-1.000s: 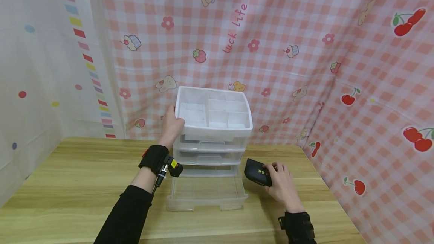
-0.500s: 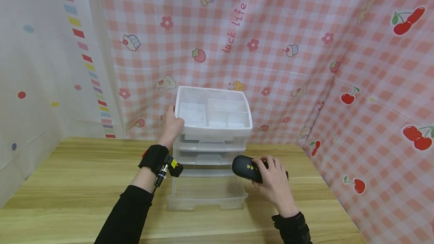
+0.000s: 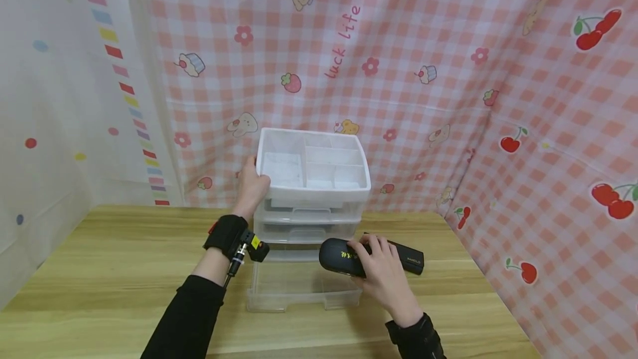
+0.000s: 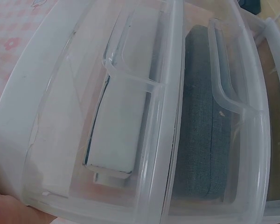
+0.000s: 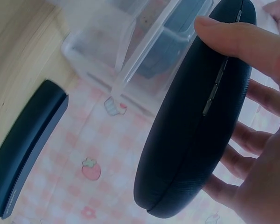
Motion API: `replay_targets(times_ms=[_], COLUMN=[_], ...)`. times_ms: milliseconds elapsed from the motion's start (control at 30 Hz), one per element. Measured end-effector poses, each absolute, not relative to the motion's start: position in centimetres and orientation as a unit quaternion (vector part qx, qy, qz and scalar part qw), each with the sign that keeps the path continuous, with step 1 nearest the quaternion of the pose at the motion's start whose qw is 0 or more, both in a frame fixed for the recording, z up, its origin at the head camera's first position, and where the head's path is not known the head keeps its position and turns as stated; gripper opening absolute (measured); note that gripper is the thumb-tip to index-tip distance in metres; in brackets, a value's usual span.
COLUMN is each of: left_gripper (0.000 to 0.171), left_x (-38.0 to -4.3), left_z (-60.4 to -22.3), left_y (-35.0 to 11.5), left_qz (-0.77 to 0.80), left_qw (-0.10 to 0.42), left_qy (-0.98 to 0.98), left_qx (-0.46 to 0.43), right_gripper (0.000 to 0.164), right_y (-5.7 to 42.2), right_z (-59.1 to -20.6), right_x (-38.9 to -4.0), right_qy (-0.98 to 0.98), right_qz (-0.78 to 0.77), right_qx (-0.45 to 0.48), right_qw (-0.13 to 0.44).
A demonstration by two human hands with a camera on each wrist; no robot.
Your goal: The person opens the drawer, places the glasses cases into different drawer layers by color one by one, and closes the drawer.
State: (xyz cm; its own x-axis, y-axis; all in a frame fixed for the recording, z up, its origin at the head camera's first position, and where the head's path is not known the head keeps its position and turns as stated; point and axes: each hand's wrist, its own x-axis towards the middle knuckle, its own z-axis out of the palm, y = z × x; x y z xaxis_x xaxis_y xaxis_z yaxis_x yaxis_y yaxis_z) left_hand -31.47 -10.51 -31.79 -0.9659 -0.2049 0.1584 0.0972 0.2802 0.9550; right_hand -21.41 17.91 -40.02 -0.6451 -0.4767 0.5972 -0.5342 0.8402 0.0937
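Observation:
My right hand (image 3: pixel 386 278) holds a black glasses case (image 3: pixel 335 256) with yellow lettering, over the right part of the pulled-out clear bottom drawer (image 3: pixel 269 302). In the right wrist view, the thumb lies along the hinge side of the glasses case (image 5: pixel 191 130), and the fingers curl round the far side. On the left, my left hand (image 3: pixel 251 187) grips the upper side of the white and clear drawer organizer (image 3: pixel 329 197). Through the drawer fronts, the left wrist view shows a white box (image 4: pixel 119 126) and a dark teal fabric-like case (image 4: pixel 196 116).
Another long black case (image 3: pixel 412 259) lies on the wooden table (image 3: pixel 124 281), right of the organizer and partly behind my right hand. Divided compartments (image 3: pixel 334 157) form the organizer's top. A pink checked cloth (image 3: pixel 408 170) hangs behind and at the right.
My right hand has moved left with the glasses case, from beside the organizer to over the bottom drawer. The other black case has come into view. My left hand stays put.

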Motion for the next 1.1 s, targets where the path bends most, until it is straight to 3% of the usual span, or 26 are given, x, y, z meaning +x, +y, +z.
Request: replay_targets(times_ms=[1100], left_gripper=[0.064], left_x=[-31.7], left_z=[-31.7], left_y=[-10.7], left_qz=[-0.595], left_qw=[0.113], left_qy=[-0.794], left_qx=[0.042], right_gripper=[0.069], right_y=[11.4], right_z=[-42.6], right_x=[-23.5], right_qy=[-0.906], right_qz=[-0.051], right_qx=[0.379], right_qw=[0.183])
